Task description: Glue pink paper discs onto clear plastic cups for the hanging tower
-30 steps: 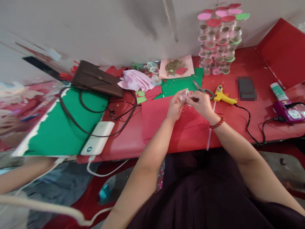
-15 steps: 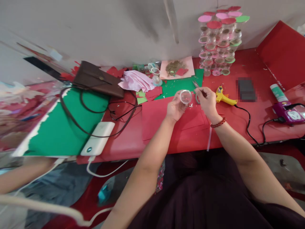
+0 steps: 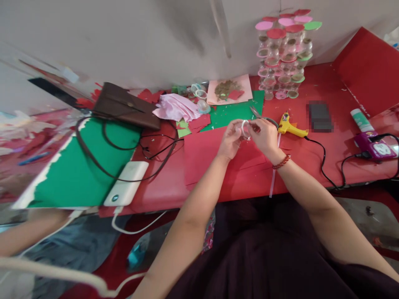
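My left hand (image 3: 230, 139) is closed around a small clear plastic cup (image 3: 245, 129), whose round rim is turned toward my right hand. The fingers of my right hand (image 3: 264, 135) are pinched together at that rim; whatever sits between them is too small to make out. Behind my right fingers lie scissors (image 3: 254, 112), blades pointing to the back left and handles partly covered. Under both hands are red sheets (image 3: 205, 153). A yellow glue gun (image 3: 292, 127) rests just right of my right hand, and a narrow pale strip (image 3: 273, 182) hangs below my wrist.
Stacked clear cups with coloured discs (image 3: 282, 58) stand at the back right. Leftward are a brown bag (image 3: 124, 106), pink cloth (image 3: 177, 107), a white power bank (image 3: 127, 182) and a green board (image 3: 84, 166). A purple socket block (image 3: 375, 145) is rightmost. Another person's arm (image 3: 34, 230) shows lower left.
My right hand has moved left from beside the scissors to the cup's rim. The cup has turned, so its opening faces more to the right.
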A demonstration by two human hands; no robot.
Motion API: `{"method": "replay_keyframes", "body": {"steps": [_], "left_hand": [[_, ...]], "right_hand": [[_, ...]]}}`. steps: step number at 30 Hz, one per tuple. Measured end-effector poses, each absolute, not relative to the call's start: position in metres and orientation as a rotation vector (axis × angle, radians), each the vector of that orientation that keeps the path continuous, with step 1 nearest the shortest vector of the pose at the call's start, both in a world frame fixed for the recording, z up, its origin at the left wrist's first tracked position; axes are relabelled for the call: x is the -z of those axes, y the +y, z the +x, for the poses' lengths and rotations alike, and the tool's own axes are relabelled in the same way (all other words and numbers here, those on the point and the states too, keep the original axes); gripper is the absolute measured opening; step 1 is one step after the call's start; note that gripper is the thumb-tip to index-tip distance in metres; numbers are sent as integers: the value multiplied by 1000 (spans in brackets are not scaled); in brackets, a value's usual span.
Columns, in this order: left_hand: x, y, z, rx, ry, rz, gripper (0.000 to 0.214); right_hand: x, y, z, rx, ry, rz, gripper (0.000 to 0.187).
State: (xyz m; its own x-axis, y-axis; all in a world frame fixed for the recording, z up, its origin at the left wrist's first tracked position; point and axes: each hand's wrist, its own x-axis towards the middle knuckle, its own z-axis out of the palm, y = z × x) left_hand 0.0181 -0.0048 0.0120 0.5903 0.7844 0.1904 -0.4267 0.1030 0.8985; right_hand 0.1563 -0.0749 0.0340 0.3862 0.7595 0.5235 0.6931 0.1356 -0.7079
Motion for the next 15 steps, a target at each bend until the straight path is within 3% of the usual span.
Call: {"method": "replay_keyframes", "body": {"steps": [9,15], "left_hand": [[-9,-9,24,-972,438,1282,49],[-7,-6,24,-949,503,1280,50]], "right_hand": [[-30,-75,161,111,-1512,-1743,18],[-33,-73,165,-37,-1572,-1753,14]]}}
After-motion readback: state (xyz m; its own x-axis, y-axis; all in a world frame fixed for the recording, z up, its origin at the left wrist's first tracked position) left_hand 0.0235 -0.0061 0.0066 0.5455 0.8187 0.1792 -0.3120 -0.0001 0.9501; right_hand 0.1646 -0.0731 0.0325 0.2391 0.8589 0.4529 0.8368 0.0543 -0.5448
